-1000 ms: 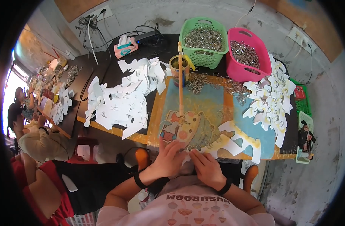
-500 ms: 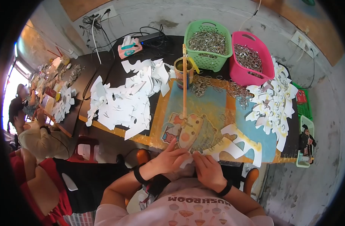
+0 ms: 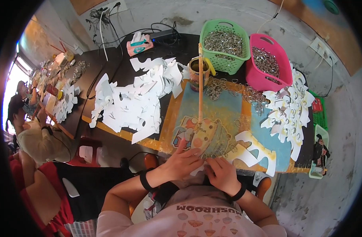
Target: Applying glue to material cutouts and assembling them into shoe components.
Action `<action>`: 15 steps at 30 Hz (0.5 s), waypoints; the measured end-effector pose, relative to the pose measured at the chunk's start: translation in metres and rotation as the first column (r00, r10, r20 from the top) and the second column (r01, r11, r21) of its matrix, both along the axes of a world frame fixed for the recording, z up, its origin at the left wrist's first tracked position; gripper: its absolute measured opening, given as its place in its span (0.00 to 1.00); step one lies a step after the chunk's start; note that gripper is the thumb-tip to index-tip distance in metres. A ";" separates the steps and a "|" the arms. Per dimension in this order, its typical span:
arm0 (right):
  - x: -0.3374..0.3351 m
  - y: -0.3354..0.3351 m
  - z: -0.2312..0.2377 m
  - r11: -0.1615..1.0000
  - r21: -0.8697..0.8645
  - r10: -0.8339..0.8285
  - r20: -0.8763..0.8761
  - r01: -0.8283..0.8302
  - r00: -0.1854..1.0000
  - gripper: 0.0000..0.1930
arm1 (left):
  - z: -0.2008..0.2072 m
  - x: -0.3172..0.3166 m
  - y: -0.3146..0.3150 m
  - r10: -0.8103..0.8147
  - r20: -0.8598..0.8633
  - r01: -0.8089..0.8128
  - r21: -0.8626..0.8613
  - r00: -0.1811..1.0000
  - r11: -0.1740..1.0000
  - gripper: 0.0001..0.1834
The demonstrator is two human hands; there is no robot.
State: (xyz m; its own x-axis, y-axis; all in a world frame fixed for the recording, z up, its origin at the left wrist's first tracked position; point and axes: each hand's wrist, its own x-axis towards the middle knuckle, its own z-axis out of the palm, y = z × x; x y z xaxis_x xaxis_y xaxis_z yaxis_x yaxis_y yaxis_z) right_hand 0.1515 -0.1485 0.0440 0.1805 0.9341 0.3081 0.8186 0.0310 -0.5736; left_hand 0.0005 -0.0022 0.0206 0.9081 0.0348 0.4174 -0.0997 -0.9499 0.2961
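At the near edge of the work board, my left hand (image 3: 183, 162) and my right hand (image 3: 223, 175) come close together. A small white paper or card piece (image 3: 196, 171) shows between them, mostly covered by the fingers. My left fingers close over it while the thumb sticks up. The right fingers are curled together at its other side. Just beyond lie several loose metal rings (image 3: 231, 149) and a picture board with a cartoon face (image 3: 202, 136). A white cut-out with yellowish glue-like stains (image 3: 255, 154) rests right of my right hand.
White cut-outs (image 3: 129, 104) are heaped at left, stained ones (image 3: 287, 106) at right. Behind stand a can (image 3: 198, 75) with a long wooden stick (image 3: 200, 94), a green basket (image 3: 224, 61) and a pink basket (image 3: 281, 79) of metal rings. People (image 3: 46, 142) sit at left.
The whole view has shifted slightly, with the table things a little further right. Both hands remain together at the board's edge around the white piece, with small finger movements.
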 end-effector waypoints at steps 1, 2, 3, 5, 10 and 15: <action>-0.001 0.000 -0.001 1.000 -0.004 0.002 0.002 -0.002 1.000 0.12 | -0.005 -0.001 0.000 0.027 -0.002 -0.027 0.000 1.000 1.000 0.15; -0.002 0.001 -0.002 1.000 -0.002 -0.001 0.006 0.001 1.000 0.13 | -0.008 -0.001 -0.001 0.055 -0.004 -0.055 -0.001 0.998 0.998 0.15; -0.001 0.001 -0.003 1.000 0.000 -0.006 0.012 0.006 1.000 0.13 | -0.008 -0.001 -0.001 0.056 -0.002 -0.056 -0.004 0.998 0.998 0.15; 0.003 0.000 -0.005 0.999 -0.032 0.029 0.068 -0.027 0.997 0.14 | -0.008 -0.001 -0.001 0.068 0.019 -0.068 0.018 0.998 0.998 0.13; 0.006 -0.007 -0.012 0.994 -0.049 0.107 0.235 -0.098 0.966 0.18 | -0.009 -0.006 -0.003 0.039 0.059 -0.049 0.188 0.998 0.981 0.10; 0.001 -0.015 0.007 0.989 -0.122 0.125 0.369 -0.085 0.921 0.18 | -0.010 -0.017 -0.021 0.096 0.038 -0.099 0.079 0.995 0.992 0.14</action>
